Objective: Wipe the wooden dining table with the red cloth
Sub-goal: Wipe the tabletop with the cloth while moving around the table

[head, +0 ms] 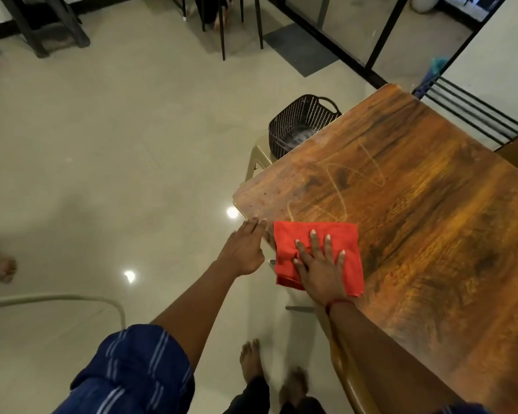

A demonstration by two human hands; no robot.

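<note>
The red cloth [341, 243] lies folded flat on the wooden dining table [425, 210], close to its near left edge, with one corner hanging slightly over. My right hand [322, 264] presses down on the cloth with straight, spread fingers. My left hand [244, 249] is stretched out flat just left of the cloth, its fingertips at the table's edge and holding nothing. Faint curved smear marks show on the tabletop beyond the cloth.
A black perforated basket [296, 124] sits on a beige stool at the table's far left side. A black metal chair back [476, 112] stands at the far right. My bare feet [251, 360] are on the glossy tiled floor; another person's foot [0, 267] shows at far left.
</note>
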